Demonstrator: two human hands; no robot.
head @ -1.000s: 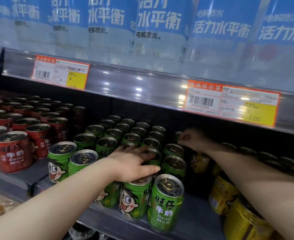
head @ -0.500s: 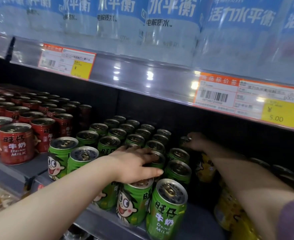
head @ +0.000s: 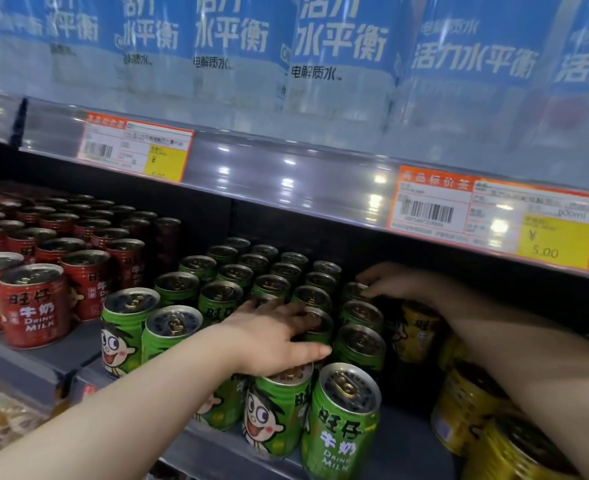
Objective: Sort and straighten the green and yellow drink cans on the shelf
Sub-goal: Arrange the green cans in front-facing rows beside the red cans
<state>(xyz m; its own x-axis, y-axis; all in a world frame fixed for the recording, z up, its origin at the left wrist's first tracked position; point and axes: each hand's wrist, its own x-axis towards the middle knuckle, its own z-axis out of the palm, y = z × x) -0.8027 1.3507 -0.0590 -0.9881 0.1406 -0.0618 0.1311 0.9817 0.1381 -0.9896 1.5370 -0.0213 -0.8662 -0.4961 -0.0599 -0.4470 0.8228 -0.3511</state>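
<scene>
Green cans (head: 341, 420) are standing in rows at the centre of the shelf (head: 407, 445), tops sealed, with yellow cans (head: 466, 414) at lower right. Left hand (head: 272, 337) is lying spread, pressing on front can tops. Right hand (head: 400, 282) is curling its fingertips round a rear green can (head: 353, 292), centre right.

Three blocks of cans side by side, pretty much: left block (head: 33, 303) on the next section over, middle block (head: 237, 271) on the shelf (head: 407, 441) in rows running front to back, right block (head: 466, 414) just past a gap. Left hand (head: 268, 336) flat on top of the middle block's front rows. Right hand (head: 390, 280) way further back, fingers (head: 367, 292) at a lid on that block's right edge, just beside the right block. Overhead, upper shelf (head: 286, 178) loaded with bottles (head: 338, 64); price tag (head: 133, 150) on its front edge at left, second tag (head: 493, 216) at right.
</scene>
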